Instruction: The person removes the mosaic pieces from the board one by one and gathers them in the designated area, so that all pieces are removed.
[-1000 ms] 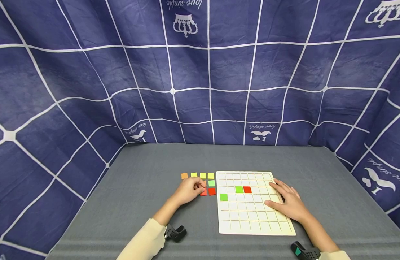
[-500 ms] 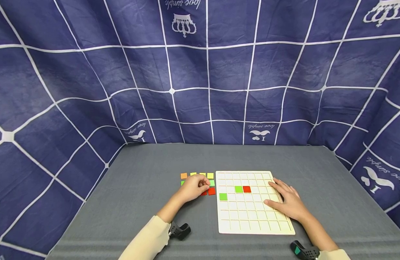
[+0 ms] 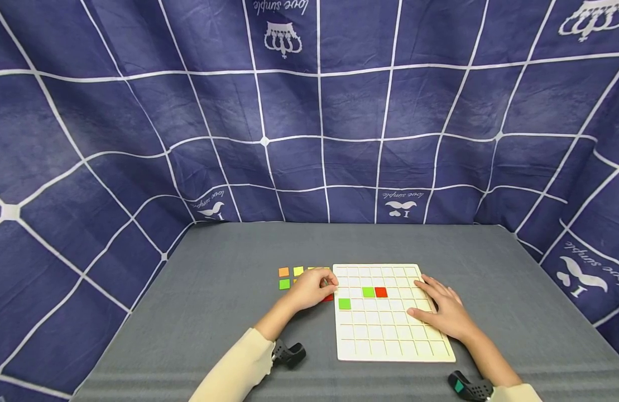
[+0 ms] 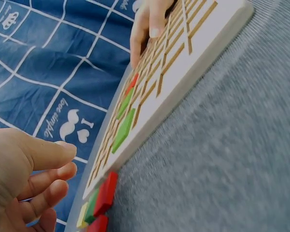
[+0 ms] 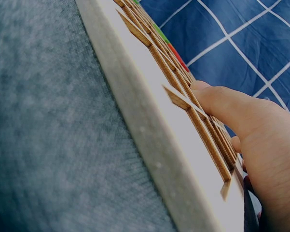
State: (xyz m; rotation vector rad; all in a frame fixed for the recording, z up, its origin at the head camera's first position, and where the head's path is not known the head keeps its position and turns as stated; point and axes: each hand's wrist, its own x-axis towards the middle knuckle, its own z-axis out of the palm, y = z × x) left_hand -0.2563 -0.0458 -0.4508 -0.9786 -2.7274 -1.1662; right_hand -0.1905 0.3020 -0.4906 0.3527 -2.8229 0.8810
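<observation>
The white gridded board (image 3: 394, 335) lies flat on the grey cloth. Two green tiles (image 3: 368, 292) and a red tile (image 3: 381, 292) sit in its cells. At the board's left edge is my left hand (image 3: 311, 289), thumb and fingers bent close together. In the left wrist view no tile shows at the fingertips (image 4: 67, 150); whether something is pinched there is hidden. My right hand (image 3: 444, 312) rests on the board's right edge, fingers spread. Its thumb (image 5: 222, 99) lies over the grid in the right wrist view.
Loose tiles lie left of the board, partly hidden by my left hand: orange (image 3: 283, 272), green (image 3: 284, 284), yellow (image 3: 298, 271) and red (image 4: 105, 193) among them. A blue curtain with white lines (image 3: 349, 111) hangs behind the table.
My left hand has moved right, from among the loose tiles to the board's left edge, uncovering the green tile at the far left. The right hand stays on the board.
</observation>
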